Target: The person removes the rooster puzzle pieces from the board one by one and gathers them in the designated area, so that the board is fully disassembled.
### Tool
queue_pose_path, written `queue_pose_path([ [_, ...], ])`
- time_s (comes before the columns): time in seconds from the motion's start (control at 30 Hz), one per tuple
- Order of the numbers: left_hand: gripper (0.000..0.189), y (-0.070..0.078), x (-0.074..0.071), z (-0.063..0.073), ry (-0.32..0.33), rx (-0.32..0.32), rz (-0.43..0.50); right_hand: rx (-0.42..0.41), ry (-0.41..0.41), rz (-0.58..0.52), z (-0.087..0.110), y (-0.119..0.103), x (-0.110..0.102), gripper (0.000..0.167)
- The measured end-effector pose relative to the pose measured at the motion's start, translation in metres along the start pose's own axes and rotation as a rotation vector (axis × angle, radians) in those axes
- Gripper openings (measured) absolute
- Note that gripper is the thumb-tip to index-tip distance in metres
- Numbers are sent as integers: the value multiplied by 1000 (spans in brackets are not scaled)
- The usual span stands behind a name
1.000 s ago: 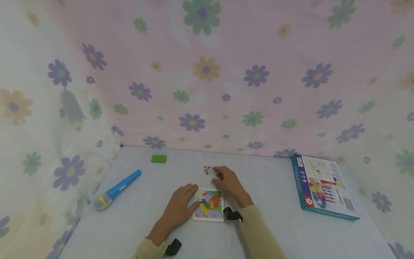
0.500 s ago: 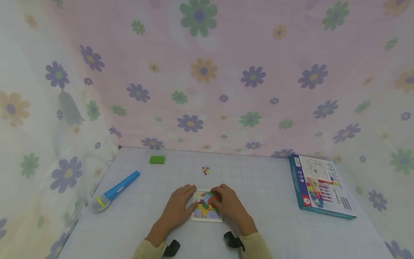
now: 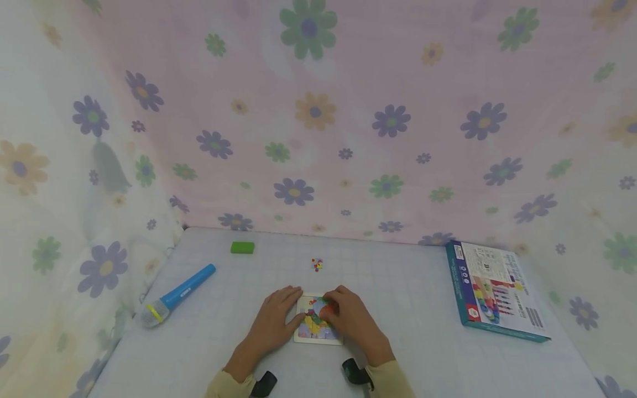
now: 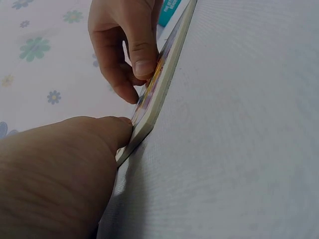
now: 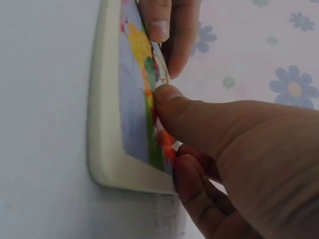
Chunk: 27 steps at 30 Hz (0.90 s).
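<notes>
A small picture puzzle in a cream frame (image 3: 318, 341) lies on the table before me. My left hand (image 3: 275, 316) rests along its left side, fingers reaching the far left corner and thumb on the picture's edge. My right hand (image 3: 352, 322) is over the puzzle's upper right part, thumb and curled fingers pinching at a reddish puzzle piece (image 5: 167, 144). In the right wrist view, the right thumb (image 5: 167, 97) touches the picture while its fingers bend at the frame's edge. The piece is mostly hidden by the fingers. Beyond the frame lies a small multicoloured puzzle piece (image 3: 317, 265).
A green block (image 3: 242, 247) lies at the back left. Nearer on that side is a blue toy microphone (image 3: 181, 293). A flat printed box (image 3: 497, 290) lies at the right. Flowered cloth (image 3: 343, 166) surrounds the white-covered table (image 3: 408, 309).
My right hand has drawn back from beside the loose multicoloured piece to the puzzle's upper right, and its fingers now work there. The left hand has stayed at the frame.
</notes>
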<state>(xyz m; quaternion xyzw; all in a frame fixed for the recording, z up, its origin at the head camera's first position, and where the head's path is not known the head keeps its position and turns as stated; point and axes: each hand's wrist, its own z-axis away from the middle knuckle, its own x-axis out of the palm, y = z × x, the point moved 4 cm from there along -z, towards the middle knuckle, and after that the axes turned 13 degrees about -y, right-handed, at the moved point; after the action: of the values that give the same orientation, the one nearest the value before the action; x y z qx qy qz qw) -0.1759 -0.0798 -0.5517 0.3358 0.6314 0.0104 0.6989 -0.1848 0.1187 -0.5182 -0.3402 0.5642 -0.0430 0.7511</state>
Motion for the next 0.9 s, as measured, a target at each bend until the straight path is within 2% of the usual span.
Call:
queue_pose_path([
  [0.13,55,1,0,-1,-18,-16,20,32,-33,-21,-2,0,-1,38],
  [0.3,55,3,-2,0,-3,-10,12,34,-73,-24,-3,-6,-4,40],
  [0.43,56,3,-3,0,13,-1,1,70,-109,-20,-7,-9,-7,39],
  [0.67,56,2,-2,1,-13,-15,19,132,-171,-15,-12,-11,-10,37],
  [0.8,56,2,-2,1,-7,-4,14,143,-179,-14,-12,-13,-10,32],
  [0.9,56,2,-2,1,5,-1,10,141,-159,-13,-11,-14,-10,34],
])
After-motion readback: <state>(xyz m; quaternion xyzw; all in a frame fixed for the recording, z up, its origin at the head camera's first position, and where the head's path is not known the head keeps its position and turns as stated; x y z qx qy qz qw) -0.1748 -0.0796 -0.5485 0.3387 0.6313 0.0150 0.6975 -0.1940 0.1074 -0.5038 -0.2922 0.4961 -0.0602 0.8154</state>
